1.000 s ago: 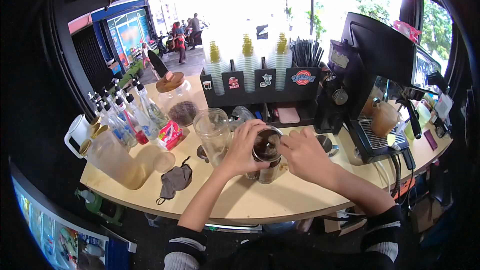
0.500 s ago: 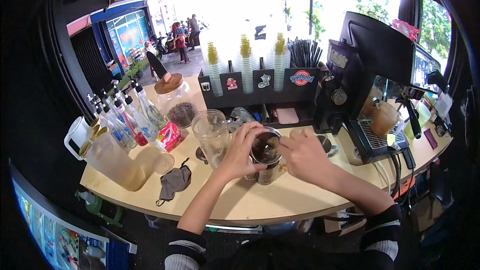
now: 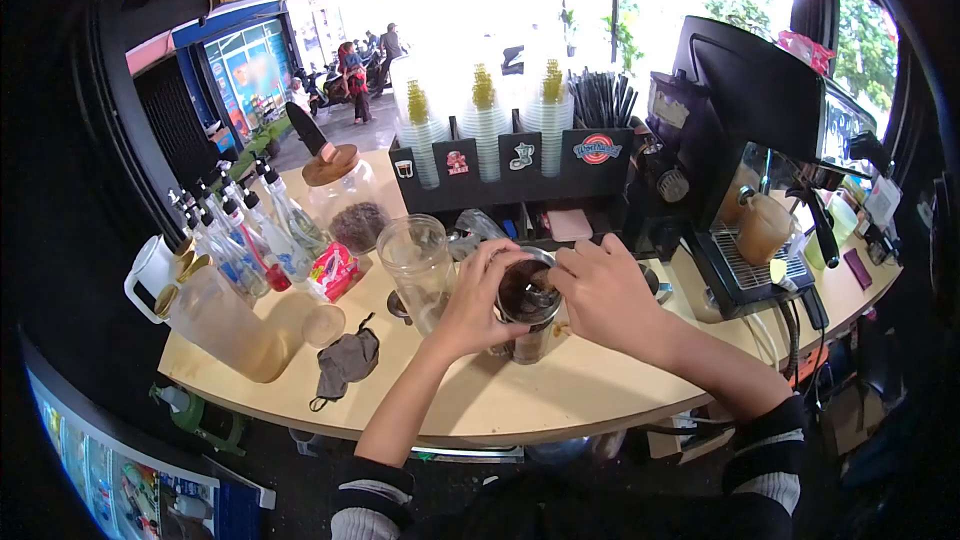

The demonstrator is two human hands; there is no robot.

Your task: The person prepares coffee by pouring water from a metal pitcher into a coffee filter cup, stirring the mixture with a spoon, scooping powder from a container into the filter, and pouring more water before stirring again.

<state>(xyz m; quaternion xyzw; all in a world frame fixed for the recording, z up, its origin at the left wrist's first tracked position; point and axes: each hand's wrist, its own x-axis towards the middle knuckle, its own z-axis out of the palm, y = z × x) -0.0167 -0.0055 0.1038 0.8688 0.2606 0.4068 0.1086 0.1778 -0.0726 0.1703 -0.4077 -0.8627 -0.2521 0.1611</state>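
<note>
In the middle of the counter, my left hand (image 3: 478, 302) curls round a metal-rimmed round container (image 3: 524, 324) with dark contents (image 3: 527, 288). Below its rim, a clear lower part shows on the counter. My right hand (image 3: 612, 295) is closed at the container's right rim, fingertips over the opening. Whatever it pinches is hidden by the fingers; a thin stirrer or spoon handle cannot be made out for sure. Left of my left hand stands a tall clear plastic jar (image 3: 415, 258). A small metal cup (image 3: 655, 285) is partly covered behind my right hand.
A frosted pitcher (image 3: 225, 325), pump bottles (image 3: 245, 230), a wooden-lidded glass jar (image 3: 345, 202) and a grey cloth mask (image 3: 348, 365) are on the left. A black holder (image 3: 545, 177) bears stacked cups and straws at the back. An espresso machine (image 3: 760, 130) stands right.
My right hand has shifted slightly at the container's rim, its fingers now closer over the opening. A shiny spot inside the container no longer shows. The whole view has tilted slightly.
</note>
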